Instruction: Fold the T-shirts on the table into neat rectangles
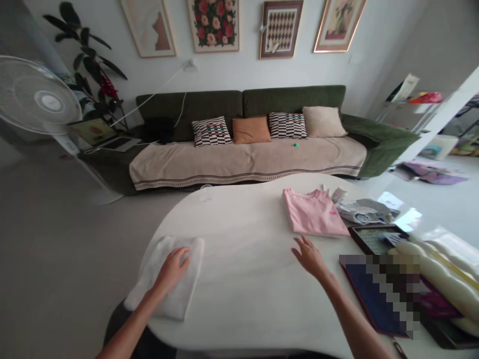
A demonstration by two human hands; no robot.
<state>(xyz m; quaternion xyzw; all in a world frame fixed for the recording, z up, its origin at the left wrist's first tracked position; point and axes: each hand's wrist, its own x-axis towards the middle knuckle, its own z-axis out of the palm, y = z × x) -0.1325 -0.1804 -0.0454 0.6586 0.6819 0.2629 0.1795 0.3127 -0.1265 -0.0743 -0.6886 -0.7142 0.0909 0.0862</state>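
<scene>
My left hand (172, 268) lies flat, fingers stretched, on a folded white towel (168, 279) at the near left edge of the white oval table (243, 239). My right hand (309, 255) hovers open, fingers spread, over the table just short of a folded pink shirt (313, 212). It holds nothing and does not touch the shirt.
Papers (364, 210), a framed tray (377, 238), a dark blue folder (370, 294) and pale plastic-wrapped rolls (437, 274) crowd the table's right side. Beyond stands a green sofa (247, 134) with cushions; a white fan (37, 97) at left.
</scene>
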